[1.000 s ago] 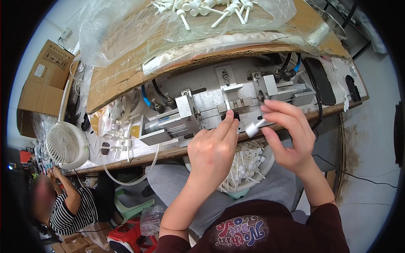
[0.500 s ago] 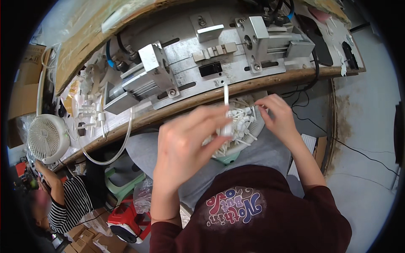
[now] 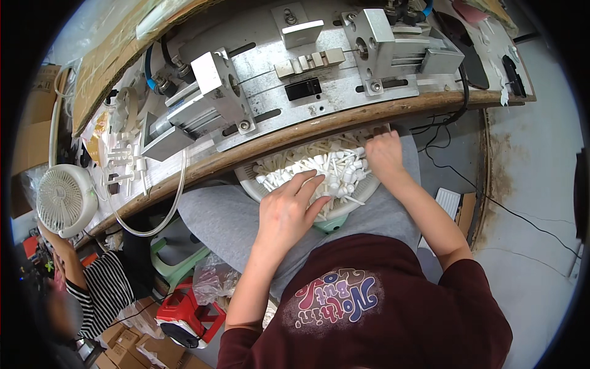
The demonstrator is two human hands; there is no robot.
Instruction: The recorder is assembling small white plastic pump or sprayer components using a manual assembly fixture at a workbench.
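My left hand [image 3: 287, 208] hovers over the near left part of a white basket [image 3: 251, 184], its thumb apart from its fingers. Nothing shows in its grasp. Heaped in the basket are many small white plastic pieces [image 3: 337, 173] with thin stems and wider heads. My right hand [image 3: 385, 155] reaches down at the basket's far right side, near the bench edge. Its fingers are curled, and their tips are partly hidden, so what they hold cannot be made out. The basket rests at my lap, with a green support [image 3: 332, 224] showing beneath.
A metal fixture with two clamping cylinders [image 3: 215, 83] and a small slotted block [image 3: 310, 63] sits on the wooden-edged bench [image 3: 295, 131]. A clear hose [image 3: 179, 200] loops off its left side by a white fan [image 3: 64, 200]. Another person [image 3: 114, 283] sits at far left.
My left hand has come down and nearer, and the white stemmed piece it held is gone from it. My right hand has moved slightly left, its fingers curling down into the basket.
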